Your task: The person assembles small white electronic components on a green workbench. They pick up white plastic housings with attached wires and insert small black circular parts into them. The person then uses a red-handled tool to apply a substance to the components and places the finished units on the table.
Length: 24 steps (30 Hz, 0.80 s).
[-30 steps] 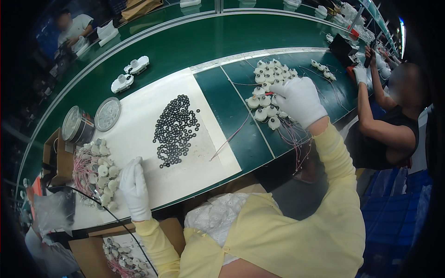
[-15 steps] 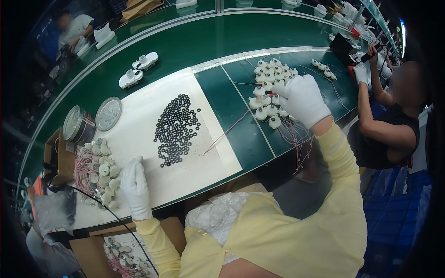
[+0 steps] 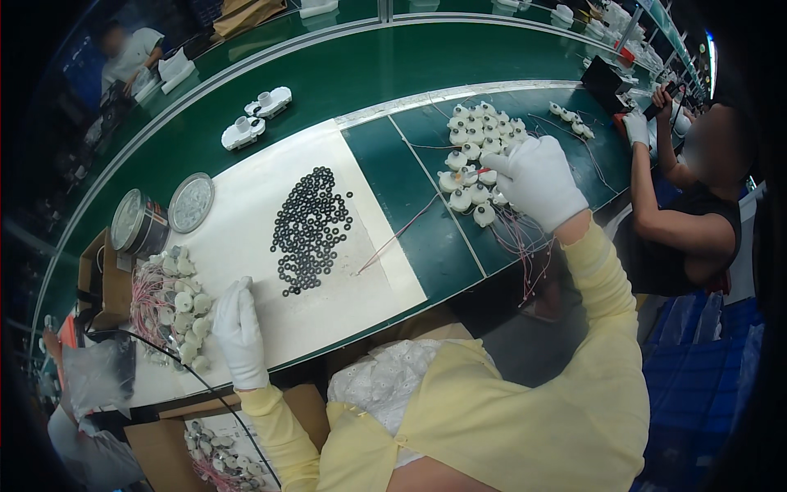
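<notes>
My right hand (image 3: 541,182), in a white glove, is closed in a pinch on a thin tool with a red part (image 3: 482,171). Its tip is over a cluster of small round cream-coloured motors (image 3: 485,215) with dark tops and pink and grey wires. At the table's near edge rests my left hand (image 3: 238,330), also gloved, with fingers pressed together; anything inside it is hidden. Beside it lies a heap of similar motors (image 3: 184,302) with pink wires. Between my hands, many small black rings (image 3: 311,230) are spread on a white sheet (image 3: 373,197).
Two white housings (image 3: 243,133) lie on the green conveyor belt (image 3: 344,70). A tin (image 3: 139,220) and its round lid (image 3: 192,202) stand at the left beside a cardboard box (image 3: 105,283). A black cable (image 3: 184,366) crosses the near left. A co-worker (image 3: 684,205) works at the right.
The two white housings have shifted right along the belt. My right hand has moved very slightly, still over the motors with the tool; my left hand stays put.
</notes>
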### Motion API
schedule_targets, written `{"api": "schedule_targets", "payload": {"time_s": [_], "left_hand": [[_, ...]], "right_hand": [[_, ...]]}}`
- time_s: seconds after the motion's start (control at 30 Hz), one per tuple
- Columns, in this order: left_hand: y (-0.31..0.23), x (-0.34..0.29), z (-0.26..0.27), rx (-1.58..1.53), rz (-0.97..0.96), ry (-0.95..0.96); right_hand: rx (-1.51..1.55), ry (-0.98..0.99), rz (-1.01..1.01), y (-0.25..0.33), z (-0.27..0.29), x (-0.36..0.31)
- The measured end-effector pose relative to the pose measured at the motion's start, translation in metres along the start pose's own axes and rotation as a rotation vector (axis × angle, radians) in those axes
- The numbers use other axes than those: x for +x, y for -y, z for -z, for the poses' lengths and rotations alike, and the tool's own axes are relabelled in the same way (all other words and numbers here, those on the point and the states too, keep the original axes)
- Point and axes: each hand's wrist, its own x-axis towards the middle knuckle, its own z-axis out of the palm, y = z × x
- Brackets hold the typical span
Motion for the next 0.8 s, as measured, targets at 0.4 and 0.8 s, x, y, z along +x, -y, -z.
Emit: {"api": "schedule_targets", "payload": {"time_s": [0.4, 0.8], "left_hand": [[-0.001, 0.001, 0.001, 0.009, -0.013, 0.005], [0.000, 0.000, 0.001, 0.009, 0.003, 0.014]], "right_hand": [[0.022, -0.036, -0.003, -0.001, -0.005, 0.008], [-0.009, -0.042, 0.018, 0.001, -0.002, 0.010]]}}
